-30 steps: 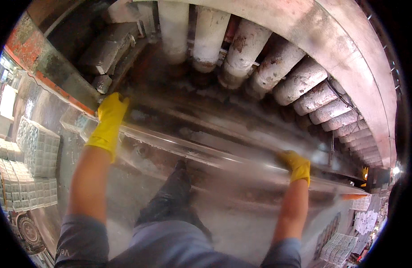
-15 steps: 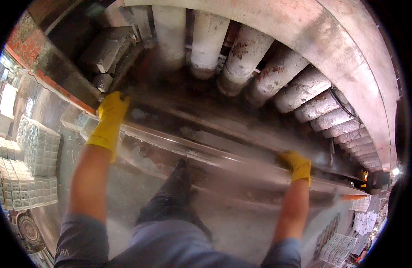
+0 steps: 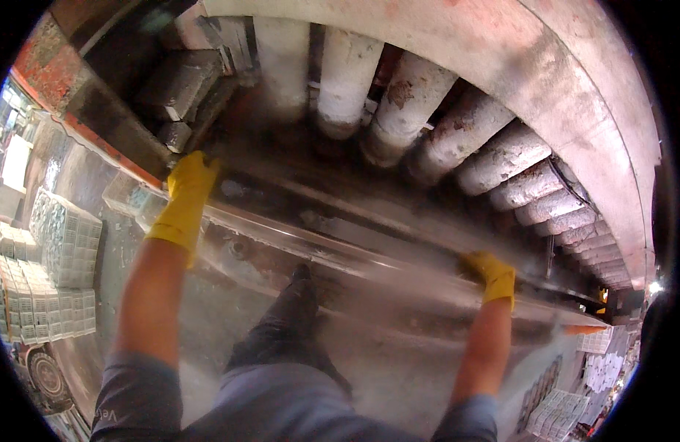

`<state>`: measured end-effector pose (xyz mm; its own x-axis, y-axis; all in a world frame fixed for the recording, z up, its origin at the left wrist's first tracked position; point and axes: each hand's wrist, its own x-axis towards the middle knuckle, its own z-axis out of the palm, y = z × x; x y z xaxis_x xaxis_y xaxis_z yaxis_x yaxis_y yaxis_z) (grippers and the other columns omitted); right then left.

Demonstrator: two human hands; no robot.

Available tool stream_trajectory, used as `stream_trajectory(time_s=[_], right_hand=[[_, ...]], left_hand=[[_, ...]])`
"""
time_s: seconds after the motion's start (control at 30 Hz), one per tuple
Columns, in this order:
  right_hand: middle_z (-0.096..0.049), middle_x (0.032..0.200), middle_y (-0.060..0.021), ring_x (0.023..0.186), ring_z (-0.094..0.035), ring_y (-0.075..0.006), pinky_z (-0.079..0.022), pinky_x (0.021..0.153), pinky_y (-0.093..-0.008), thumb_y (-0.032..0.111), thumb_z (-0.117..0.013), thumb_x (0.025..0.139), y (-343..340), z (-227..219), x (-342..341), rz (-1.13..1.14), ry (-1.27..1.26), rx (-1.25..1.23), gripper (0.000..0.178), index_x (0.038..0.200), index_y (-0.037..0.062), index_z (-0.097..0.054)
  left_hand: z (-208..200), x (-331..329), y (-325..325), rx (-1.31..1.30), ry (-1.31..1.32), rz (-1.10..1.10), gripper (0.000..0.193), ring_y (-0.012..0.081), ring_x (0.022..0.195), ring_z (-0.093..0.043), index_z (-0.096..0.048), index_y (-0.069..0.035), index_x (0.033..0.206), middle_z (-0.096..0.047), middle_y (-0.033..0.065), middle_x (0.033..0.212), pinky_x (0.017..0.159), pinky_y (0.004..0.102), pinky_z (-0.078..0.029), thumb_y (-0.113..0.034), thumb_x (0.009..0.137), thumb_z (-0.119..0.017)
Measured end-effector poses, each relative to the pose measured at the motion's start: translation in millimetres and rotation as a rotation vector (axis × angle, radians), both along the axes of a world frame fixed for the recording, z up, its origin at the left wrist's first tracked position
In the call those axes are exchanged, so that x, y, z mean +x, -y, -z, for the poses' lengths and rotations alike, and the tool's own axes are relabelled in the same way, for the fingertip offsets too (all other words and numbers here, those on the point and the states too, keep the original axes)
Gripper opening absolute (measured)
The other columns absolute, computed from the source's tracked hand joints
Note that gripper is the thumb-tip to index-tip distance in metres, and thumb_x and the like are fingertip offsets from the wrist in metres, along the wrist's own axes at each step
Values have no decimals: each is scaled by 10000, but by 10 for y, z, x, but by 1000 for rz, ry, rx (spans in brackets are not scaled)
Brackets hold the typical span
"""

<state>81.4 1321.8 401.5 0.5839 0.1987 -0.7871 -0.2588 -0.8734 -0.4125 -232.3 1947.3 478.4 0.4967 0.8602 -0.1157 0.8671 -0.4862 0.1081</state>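
The biggest thing I see is a big pale beam point(image 3: 502, 44), bending from twelve o'clock round to three. Under it sits a row of fat rollers point(image 3: 406, 107), all dusty and patchy, and they look smaller toward three o'clock. A long metal rail point(image 3: 303, 235) runs across the middle, from nine o'clock down to four, and it is the thing nearest both my hands. An orange-edged post point(image 3: 82, 92) leans at ten o'clock, with a dark block point(image 3: 179, 82) just beside it. Piles of pale crates point(image 3: 66, 239) stand on the floor point(image 3: 406, 376) at nine o'clock. My left hand point(image 3: 187, 195), in a yellow glove, is at the rail near nine o'clock. My right hand point(image 3: 491, 275), in a yellow glove too, is at the rail near four o'clock, well apart from the left. Both hands bend over the far side, so I cannot tell if either grip is spread or pinching something. Not much has just changed: the rollers and post sit a tiny bit lower in my view, and my hands are about where they were along the rail. I think that means the work is at the same spot.
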Motion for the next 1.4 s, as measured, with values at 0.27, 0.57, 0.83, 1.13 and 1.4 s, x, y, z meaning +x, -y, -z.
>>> stream_trajectory(time_s=[0.27, 0.57, 0.83, 1.13, 1.4], right_hand=[[-758, 910, -137, 749, -715, -221, -565, 666, -324, 331, -733, 950, 182, 29, -169, 217, -103, 115, 382, 1081, -27, -706], [-671, 1249, -100, 1143, -603, -276, -451, 980, -366, 551, -602, 892, -501, -888, -799, -40, 113, -281, 545, 1260, 157, -682], [-671, 1305, -66, 1222, -598, -282, -438, 1023, -374, 601, -566, 871, -613, -1195, -1036, -135, 180, -434, 572, 1291, 234, -693], [-754, 983, -26, 805, -683, -178, -511, 630, -382, 475, -698, 923, -627, -1050, -1061, -13, 238, -313, 406, 1123, 123, -730], [-768, 986, 7, 847, -691, -173, -519, 645, -404, 497, -697, 926, -669, -1010, -1063, -78, 271, -377, 417, 1120, 130, -741]], left_hand=[[84, -66, 91, 34, 2, -3, 510, 394, 1162, -640, -687, -89, 1173, -685, 194, 1230, 984, 505, -497, -515, 899, -629], [191, -350, 74, 100, 98, -7, 400, 339, 1031, -698, -730, -130, 1094, -754, 115, 1066, 890, 446, -527, -469, 884, -700], [209, -379, 118, 50, 168, 62, 427, 324, 1023, -708, -736, -80, 1079, -762, 123, 1052, 891, 439, -529, -458, 884, -702], [239, -430, 2, 2, 128, 27, 421, 357, 1073, -686, -741, -136, 1119, -741, 136, 1132, 920, 463, -520, -478, 879, -688], [356, -469, -83, 72, 181, 77, 401, 330, 992, -711, -736, -63, 1057, -760, 147, 1044, 866, 430, -530, -427, 888, -719]])
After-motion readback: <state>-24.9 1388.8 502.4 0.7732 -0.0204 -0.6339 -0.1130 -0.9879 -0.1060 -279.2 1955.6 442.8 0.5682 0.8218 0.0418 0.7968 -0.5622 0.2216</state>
